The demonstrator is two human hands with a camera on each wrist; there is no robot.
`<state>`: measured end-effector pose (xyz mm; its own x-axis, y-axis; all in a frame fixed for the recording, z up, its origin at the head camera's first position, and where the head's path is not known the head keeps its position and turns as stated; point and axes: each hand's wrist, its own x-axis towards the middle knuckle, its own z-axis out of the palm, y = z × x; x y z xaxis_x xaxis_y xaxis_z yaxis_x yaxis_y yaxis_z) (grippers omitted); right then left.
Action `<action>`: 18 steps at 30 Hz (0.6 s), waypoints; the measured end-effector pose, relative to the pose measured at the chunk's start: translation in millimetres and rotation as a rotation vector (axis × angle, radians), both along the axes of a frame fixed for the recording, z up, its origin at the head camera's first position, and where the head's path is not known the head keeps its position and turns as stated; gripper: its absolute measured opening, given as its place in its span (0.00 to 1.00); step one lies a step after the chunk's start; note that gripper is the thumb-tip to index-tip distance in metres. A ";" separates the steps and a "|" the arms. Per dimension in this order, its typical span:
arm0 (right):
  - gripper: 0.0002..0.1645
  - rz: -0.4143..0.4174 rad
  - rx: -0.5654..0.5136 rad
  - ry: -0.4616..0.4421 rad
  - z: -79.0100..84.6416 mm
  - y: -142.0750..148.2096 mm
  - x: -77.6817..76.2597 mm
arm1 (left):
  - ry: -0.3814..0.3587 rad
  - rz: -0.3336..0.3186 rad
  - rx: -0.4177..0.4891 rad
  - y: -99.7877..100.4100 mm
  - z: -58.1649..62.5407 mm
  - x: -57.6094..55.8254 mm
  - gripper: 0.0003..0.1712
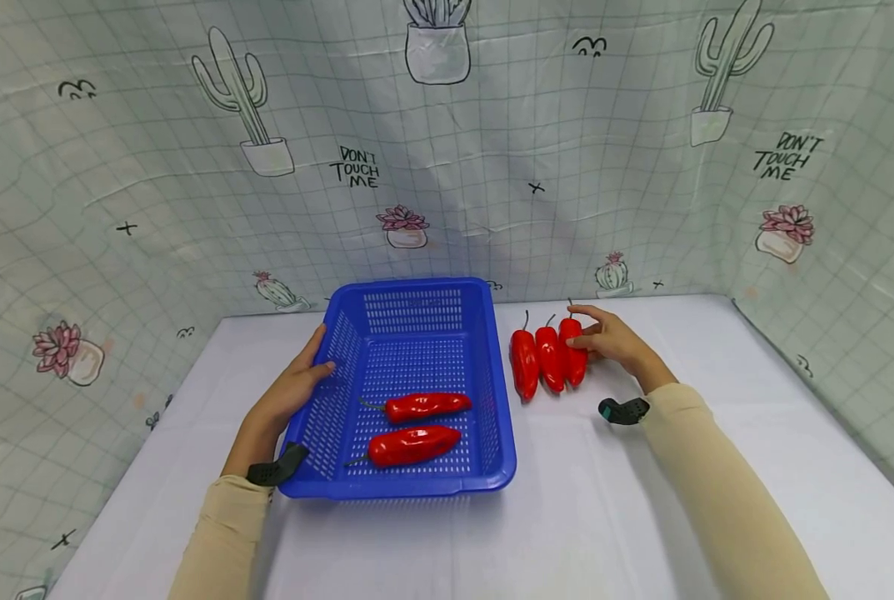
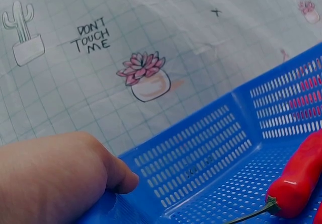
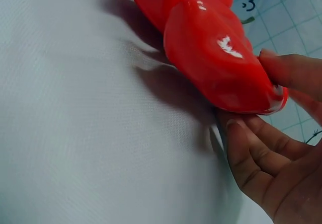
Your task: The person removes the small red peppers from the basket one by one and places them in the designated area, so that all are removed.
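Observation:
My left hand (image 1: pixel 297 385) holds the left rim of a blue plastic basket (image 1: pixel 502 417), with the thumb over the inner side. Inside the basket lie two long red peppers, an upper pepper (image 1: pixel 426 406) and a lower pepper (image 1: pixel 414 446), stems to the left. Right of the basket, three more red peppers lie side by side, stems pointing away: a left pepper (image 1: pixel 524 364), a middle pepper (image 1: pixel 548 358) and a right pepper (image 1: pixel 575 367). My right hand (image 1: pixel 613 340) pinches the right pepper near its stem end; in the right wrist view its fingers lie on both sides of that pepper (image 3: pixel 216 58).
A white cloth (image 1: pixel 566 500) covers the table. Behind and at both sides hangs a grid-patterned curtain (image 1: pixel 476 167) with cactus drawings, meeting the table's back edge. Black wrist cameras (image 1: pixel 623 411) sit on both wrists, the left one close to the basket's front left corner.

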<state>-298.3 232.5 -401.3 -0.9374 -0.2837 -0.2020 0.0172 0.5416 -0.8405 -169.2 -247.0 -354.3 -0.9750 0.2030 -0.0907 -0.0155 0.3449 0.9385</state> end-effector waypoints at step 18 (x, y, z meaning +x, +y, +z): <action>0.29 -0.119 0.252 0.129 -3.9 -10.5 2.4 | -0.002 0.004 -0.006 1.3 -0.1 0.9 0.42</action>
